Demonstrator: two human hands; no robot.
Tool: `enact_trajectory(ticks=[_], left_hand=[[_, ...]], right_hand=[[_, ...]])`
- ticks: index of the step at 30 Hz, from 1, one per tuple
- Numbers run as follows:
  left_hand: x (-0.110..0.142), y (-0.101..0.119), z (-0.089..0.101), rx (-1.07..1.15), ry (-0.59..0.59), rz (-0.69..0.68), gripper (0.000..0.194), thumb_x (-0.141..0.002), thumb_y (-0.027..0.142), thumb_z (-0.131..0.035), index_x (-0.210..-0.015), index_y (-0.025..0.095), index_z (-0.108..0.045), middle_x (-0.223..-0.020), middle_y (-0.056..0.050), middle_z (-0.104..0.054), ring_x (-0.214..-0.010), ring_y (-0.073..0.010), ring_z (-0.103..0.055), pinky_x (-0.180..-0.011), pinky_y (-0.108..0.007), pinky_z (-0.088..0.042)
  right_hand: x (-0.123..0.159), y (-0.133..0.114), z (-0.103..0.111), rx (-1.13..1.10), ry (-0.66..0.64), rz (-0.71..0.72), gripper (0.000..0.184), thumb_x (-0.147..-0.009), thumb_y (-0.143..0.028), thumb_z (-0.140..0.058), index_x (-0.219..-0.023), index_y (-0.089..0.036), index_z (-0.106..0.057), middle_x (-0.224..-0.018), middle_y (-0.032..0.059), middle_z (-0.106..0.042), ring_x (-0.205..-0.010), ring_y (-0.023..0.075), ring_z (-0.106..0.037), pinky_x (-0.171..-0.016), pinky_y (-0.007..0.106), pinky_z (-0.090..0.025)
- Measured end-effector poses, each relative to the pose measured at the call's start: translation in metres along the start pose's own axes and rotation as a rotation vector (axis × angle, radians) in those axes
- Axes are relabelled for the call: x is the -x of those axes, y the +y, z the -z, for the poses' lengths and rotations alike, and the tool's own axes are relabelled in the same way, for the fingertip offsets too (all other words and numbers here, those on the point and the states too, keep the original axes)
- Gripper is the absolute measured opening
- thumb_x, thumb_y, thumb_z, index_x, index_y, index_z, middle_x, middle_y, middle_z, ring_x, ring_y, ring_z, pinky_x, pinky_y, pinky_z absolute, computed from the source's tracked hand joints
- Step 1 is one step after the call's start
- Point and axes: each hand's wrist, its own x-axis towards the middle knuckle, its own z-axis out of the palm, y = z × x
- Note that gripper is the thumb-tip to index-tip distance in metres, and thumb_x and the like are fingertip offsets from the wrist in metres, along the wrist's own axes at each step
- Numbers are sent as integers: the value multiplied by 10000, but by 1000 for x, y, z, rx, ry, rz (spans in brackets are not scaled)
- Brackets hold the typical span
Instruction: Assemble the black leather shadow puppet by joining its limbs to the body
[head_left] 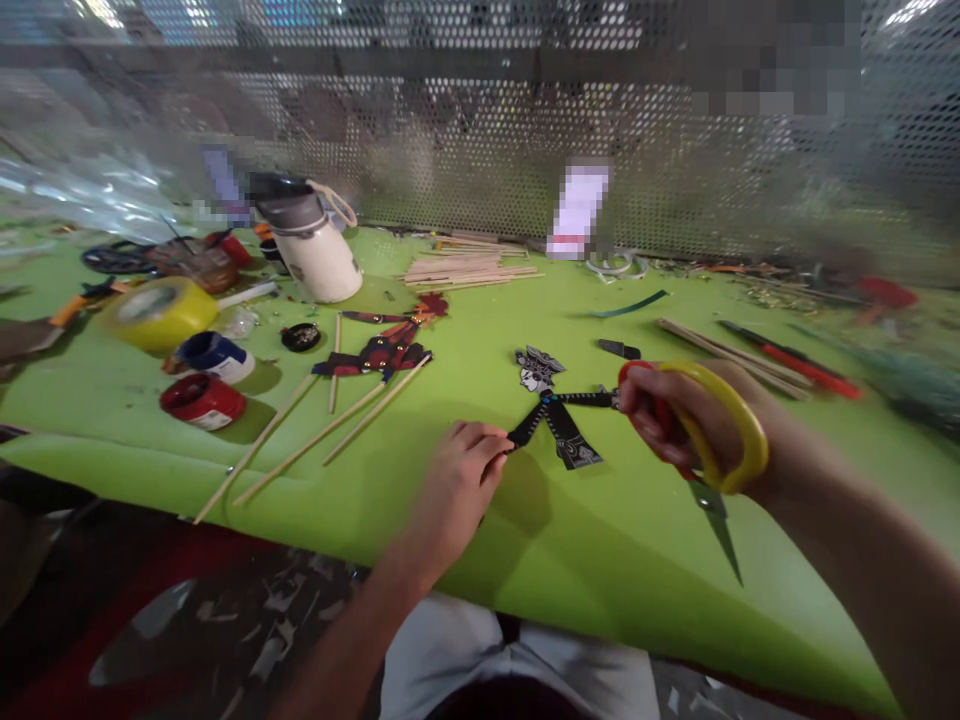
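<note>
A black-and-white jointed paper puppet (568, 432) with a crowned head lies on the green table (465, 330). My left hand (469, 465) is closed on the end of its lower left arm, fingers pinched together. Scissors (724, 430) with red and yellow handles hang from my right hand (667, 410), blades pointing down toward me. The right fingertips are at the end of the puppet's other arm; whether they grip it I cannot tell. Just beyond them lies a small loose black piece (619, 349).
At left lie a dark red puppet (386, 348) with sticks, a red paint jar (202, 402), a blue paint jar (216, 356), yellow tape (161, 312) and a white jug (315, 255). Thin sticks (465, 265) are piled behind. A red-and-black cutter (795, 360) lies at right.
</note>
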Motion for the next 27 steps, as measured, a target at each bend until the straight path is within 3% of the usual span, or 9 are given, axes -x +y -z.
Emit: enact_trajectory(ticks=[5,9,12,16,21,24,27], left_hand=[[0,-1,1,127,2,117,232,-877,13,-625,-995,197,-700,-1097,-47,-692,-1009,-184,-650,-933,-353,-545],[-5,3,6,116,-63,211,243,-856,14,-645,-1001,196,-717,-959,-30,-695,-867,-169,-654,-807,-302,-552],[-10,4,8,85,-118,244,247,-856,35,-651,-1025,200,-724,-908,-21,-668,-750,-145,-629,-718,-270,-539],[-16,1,8,65,-178,195,264,-839,16,-650,-1015,200,-718,-1018,-30,-641,-752,-125,-623,-689,-235,-522],[-20,6,8,-14,-193,150,229,-845,89,-699,-1053,184,-692,-1043,-50,-639,-799,-154,-630,-711,-256,-517],[-21,8,5,-58,-167,178,263,-809,101,-745,-1056,167,-685,-1031,-63,-646,-794,-172,-626,-730,-286,-512],[-25,5,0,-68,-156,242,279,-788,107,-756,-1053,173,-701,-970,-51,-659,-722,-161,-617,-683,-281,-500]], right_hand=[[10,10,8,276,32,-64,340,-790,-461,-771,-751,-128,-715,-569,21,-579,-454,69,-463,-395,153,-358],[9,13,6,325,23,-25,363,-843,-490,-710,-812,-129,-717,-622,31,-593,-528,93,-479,-467,188,-376],[2,14,6,428,-49,20,391,-840,-503,-697,-709,-136,-667,-592,14,-564,-513,96,-449,-473,209,-346],[-13,29,6,715,-129,172,317,-860,-392,-642,-645,-164,-594,-572,-18,-518,-514,99,-403,-492,229,-283],[-28,47,-21,953,0,383,204,-785,-215,-621,-623,-187,-500,-578,-18,-513,-537,110,-394,-559,256,-280],[-28,37,-37,926,0,397,249,-752,-172,-618,-583,-188,-437,-566,-18,-493,-525,102,-362,-559,254,-287],[-19,16,-37,865,49,401,303,-780,-227,-621,-563,-197,-412,-536,-17,-463,-499,101,-351,-523,250,-293]])
